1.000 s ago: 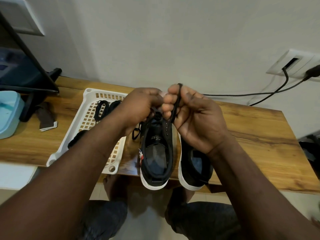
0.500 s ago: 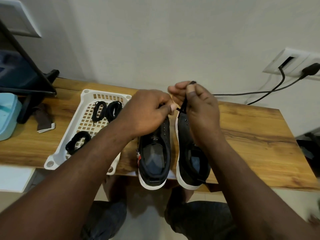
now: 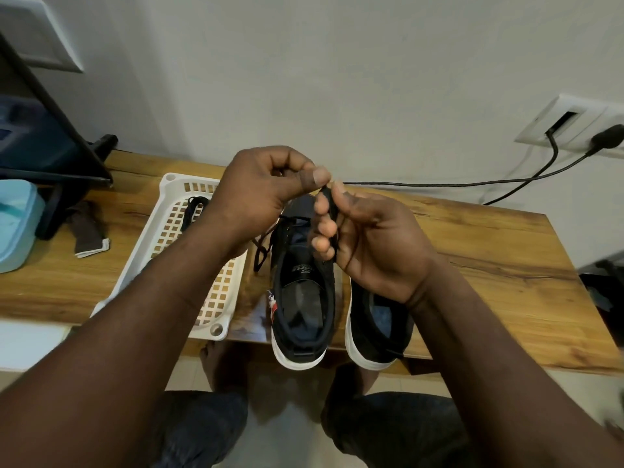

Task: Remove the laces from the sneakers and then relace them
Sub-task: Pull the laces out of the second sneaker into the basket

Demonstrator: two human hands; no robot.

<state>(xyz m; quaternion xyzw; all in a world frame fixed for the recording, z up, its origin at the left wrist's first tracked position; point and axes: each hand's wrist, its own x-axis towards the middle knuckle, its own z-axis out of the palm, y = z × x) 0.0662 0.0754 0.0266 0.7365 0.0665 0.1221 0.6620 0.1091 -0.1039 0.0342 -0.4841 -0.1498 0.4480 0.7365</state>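
Left hand [image 3: 266, 187] rose; right hand [image 3: 371, 244] grips lace [image 3: 332, 211].

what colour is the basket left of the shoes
White. The basket shows best in the head view, the only one.

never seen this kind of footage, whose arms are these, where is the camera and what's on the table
No machine here: these are a person's two bare arms. The pictures come from one wide-angle camera worn on the head, looking forward and down, so the arms reach in from below. On the wooden table stand a left sneaker and a right sneaker, black with white soles, heels towards the person. Beside them lies a white basket with black laces in it. The left hand pinches the tip of a lace above the left sneaker; the right hand curls its fingers round the same lace.
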